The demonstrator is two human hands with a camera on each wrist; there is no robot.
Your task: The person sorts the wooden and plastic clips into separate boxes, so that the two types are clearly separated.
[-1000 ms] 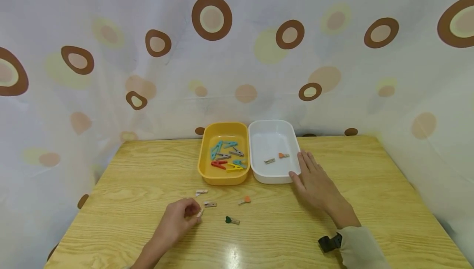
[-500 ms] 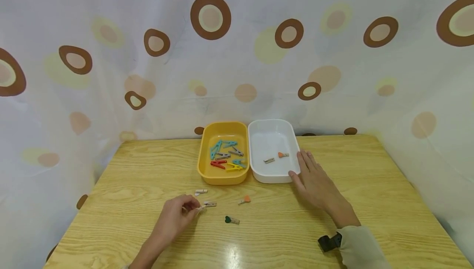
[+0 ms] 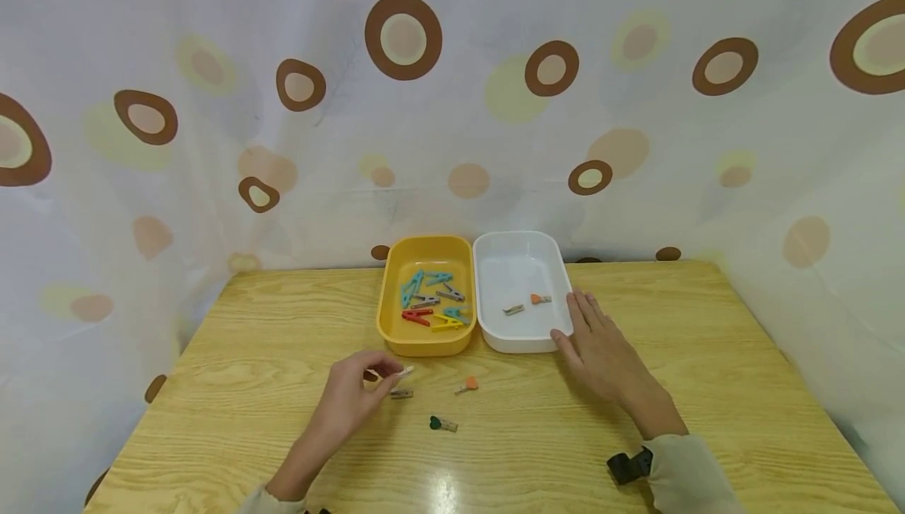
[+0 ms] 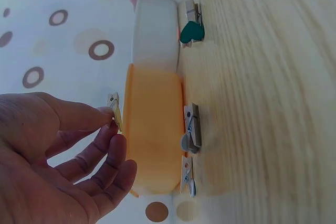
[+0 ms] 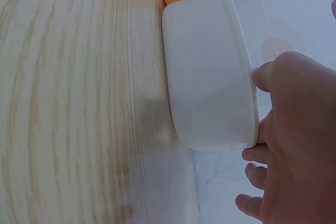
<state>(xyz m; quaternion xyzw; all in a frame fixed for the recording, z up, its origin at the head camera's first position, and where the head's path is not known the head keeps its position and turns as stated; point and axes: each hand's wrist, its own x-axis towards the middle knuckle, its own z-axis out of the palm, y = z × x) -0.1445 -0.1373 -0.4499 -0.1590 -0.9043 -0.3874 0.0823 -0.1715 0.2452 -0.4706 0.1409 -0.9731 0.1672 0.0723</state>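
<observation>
A small wooden clothespin [image 3: 405, 372] [image 4: 116, 111] is pinched between the thumb and forefinger of my left hand [image 3: 353, 392], held above the table before the yellow tray [image 3: 383, 317]. Under that hand lies a wooden clothespin [image 3: 401, 394]; another [image 4: 187, 177] shows in the left wrist view but is hidden by the hand in the head view. To the right are a clothespin with an orange heart [image 3: 471, 382] and one with a green heart [image 3: 435, 423]. My right hand [image 3: 608, 357] rests with extended fingers on the right side of the white tray [image 3: 523, 343], thumb at its rim.
Turquoise, grey, red and yellow plastic clips [image 3: 417, 315] lie in the yellow tray. The white tray, touching it on the right, contains a plain clothespin [image 3: 514, 310] and one with an orange heart [image 3: 540, 299]. A patterned cloth [image 3: 467, 105] hangs behind the table.
My left hand has lifted the clothespin off the table and moved forward and right, now covering the clothespin farthest left. My right hand stays at the white tray.
</observation>
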